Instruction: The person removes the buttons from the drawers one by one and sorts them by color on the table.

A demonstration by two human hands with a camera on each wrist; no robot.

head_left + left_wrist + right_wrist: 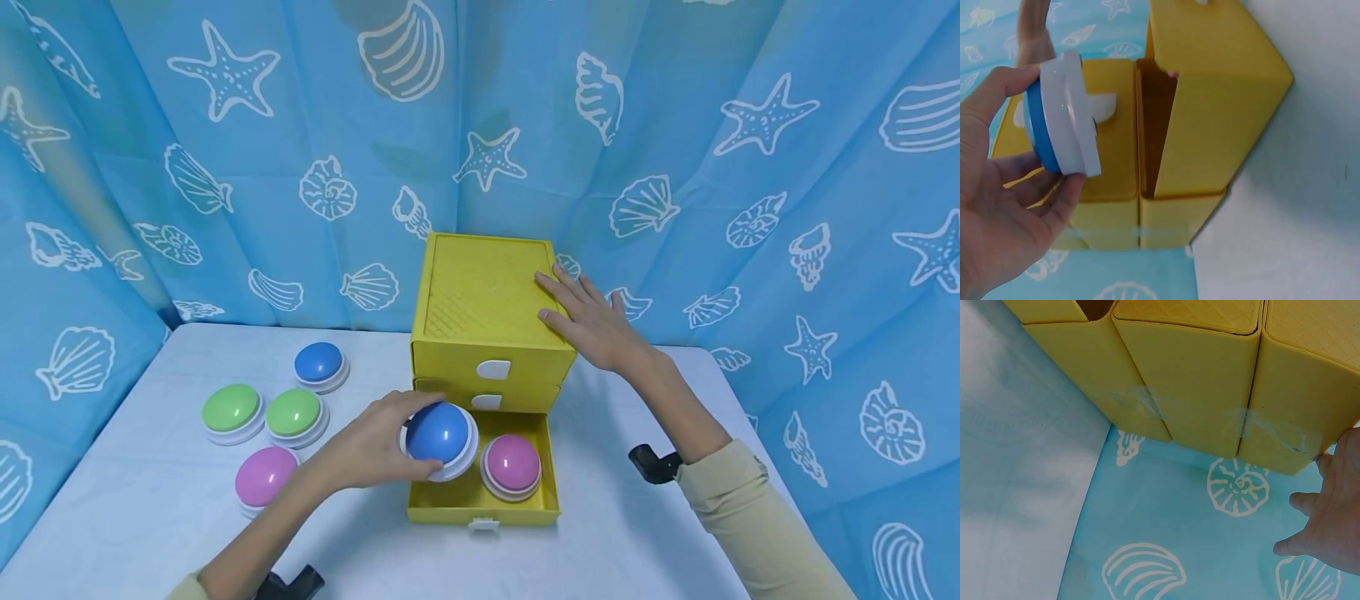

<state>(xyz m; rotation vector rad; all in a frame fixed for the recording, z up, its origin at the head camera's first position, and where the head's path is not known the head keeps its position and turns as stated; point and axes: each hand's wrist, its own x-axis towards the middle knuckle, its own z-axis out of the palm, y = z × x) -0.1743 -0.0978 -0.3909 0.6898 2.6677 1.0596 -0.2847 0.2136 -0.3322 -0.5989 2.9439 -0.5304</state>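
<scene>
Between the fingers and thumb of my left hand (378, 442) is a blue push button (438, 433) with a domed top and white base. In the left wrist view it is tilted on edge, its white base facing the drawers. The hand holds it over the left part of the pulled-out bottom drawer (480, 512) of a yellow drawer unit (487, 292). A pink push button (513, 463) sits in the drawer's right part, dome up. My right hand (596, 325) rests on the unit's top right edge, fingers spread and straight.
On the white table (615, 533) at left stand another blue button (318, 362), two green buttons (230, 408) and a pink button (265, 477), partly behind my left forearm. The upper two drawers are closed. A blue shell-patterned curtain (480, 100) hangs behind the unit.
</scene>
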